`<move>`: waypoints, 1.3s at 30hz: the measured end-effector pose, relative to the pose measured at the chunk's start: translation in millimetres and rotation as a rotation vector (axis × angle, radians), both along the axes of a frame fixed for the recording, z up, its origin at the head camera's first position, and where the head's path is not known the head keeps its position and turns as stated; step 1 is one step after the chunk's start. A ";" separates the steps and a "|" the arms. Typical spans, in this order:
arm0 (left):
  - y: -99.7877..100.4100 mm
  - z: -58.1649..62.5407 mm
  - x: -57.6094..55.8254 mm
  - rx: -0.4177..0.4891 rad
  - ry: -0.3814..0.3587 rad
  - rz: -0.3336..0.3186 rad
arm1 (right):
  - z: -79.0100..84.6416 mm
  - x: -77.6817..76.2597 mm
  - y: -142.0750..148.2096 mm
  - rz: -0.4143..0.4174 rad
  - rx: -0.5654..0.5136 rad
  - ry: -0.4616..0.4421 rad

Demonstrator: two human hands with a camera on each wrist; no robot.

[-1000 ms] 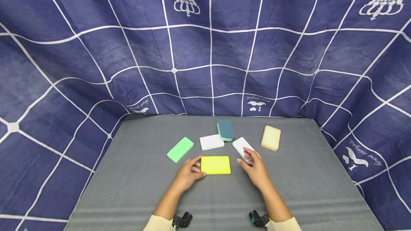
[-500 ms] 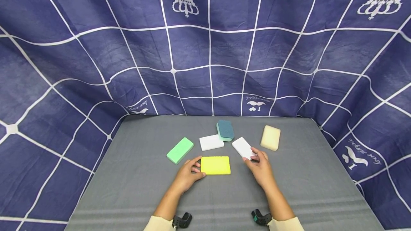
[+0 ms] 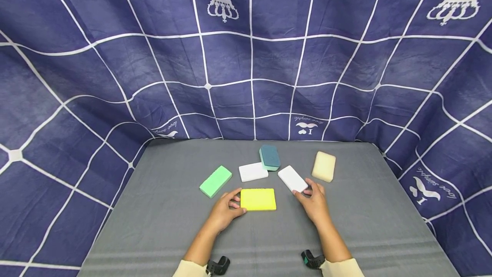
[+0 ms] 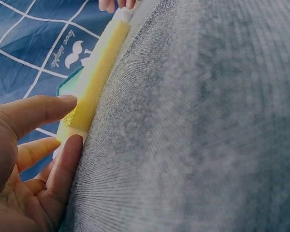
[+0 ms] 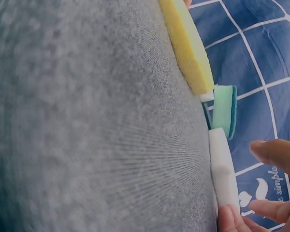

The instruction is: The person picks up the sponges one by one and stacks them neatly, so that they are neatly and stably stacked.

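Well, my left hand (image 3: 224, 212): its thumb and forefinger were bent round the 9 o'clock end of the yellow sponge (image 3: 258, 199), holding it by that end's two corners.
Yellow sponge: it lay flat on the grey cloth (image 3: 265, 234) in front of me, between my two hands, a long side facing me.
My right hand (image 3: 316, 203): its fingers were curved about the 5 o'clock end of the white sponge (image 3: 292, 178), one touching it; whether the thumb pinched it too, I couldn't tell.
White sponge: it lay slantwise at 2 o'clock from the yellow one, near but apart.
Second white sponge (image 3: 251, 172): it sat at 12 o'clock from the yellow.
Teal sponge (image 3: 270, 156): it overlapped the second white one's 2 o'clock corner; I couldn't tell whether it rested on top.
Green sponge (image 3: 215, 181): it lay slanted at 10 o'clock from the yellow.
Cream sponge (image 3: 324, 166): it lay at 2 o'clock from the white sponge, well apart from the yellow.
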State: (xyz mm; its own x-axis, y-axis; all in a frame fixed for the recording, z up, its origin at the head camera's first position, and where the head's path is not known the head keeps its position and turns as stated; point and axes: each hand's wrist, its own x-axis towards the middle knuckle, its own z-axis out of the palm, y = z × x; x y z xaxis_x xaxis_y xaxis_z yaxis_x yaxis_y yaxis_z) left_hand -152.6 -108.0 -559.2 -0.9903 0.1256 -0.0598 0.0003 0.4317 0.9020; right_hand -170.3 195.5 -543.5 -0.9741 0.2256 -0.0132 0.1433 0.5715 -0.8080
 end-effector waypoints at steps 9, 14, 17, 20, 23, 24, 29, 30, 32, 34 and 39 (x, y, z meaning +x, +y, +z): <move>1.5 -0.8 -0.1 0.005 0.000 -0.002 | -5.6 -3.9 4.5 0.017 -0.019 -0.062; 1.0 -1.3 0.1 0.006 0.002 -0.001 | -6.7 -5.7 3.3 0.025 0.007 -0.066; 0.7 -0.7 0.4 0.004 0.006 -0.004 | -7.5 -6.0 2.2 0.020 0.012 -0.069; 0.2 -0.1 1.1 0.004 0.005 -0.004 | -8.1 -7.0 1.0 0.018 0.020 -0.057; 0.0 0.7 1.7 0.007 0.002 -0.003 | -8.1 -7.3 0.2 0.013 0.026 -0.049; -0.1 0.6 1.7 0.009 0.003 -0.004 | -8.3 -7.4 0.2 0.012 0.029 -0.046; 0.2 1.3 1.3 0.007 0.000 -0.001 | -8.9 -7.0 1.0 0.015 0.051 -0.035; 0.2 1.2 1.1 0.005 0.003 -0.001 | -9.3 -7.2 1.3 0.017 0.055 -0.033; 0.3 1.4 0.9 -0.001 0.007 -0.004 | -9.7 -7.5 1.5 0.020 0.061 -0.026; 0.4 1.8 0.9 -0.002 0.002 -0.004 | -10.2 -7.7 1.6 0.020 0.059 -0.024; 0.6 1.6 1.1 0.002 -0.013 -0.002 | -10.1 -7.0 1.4 0.008 0.051 -0.024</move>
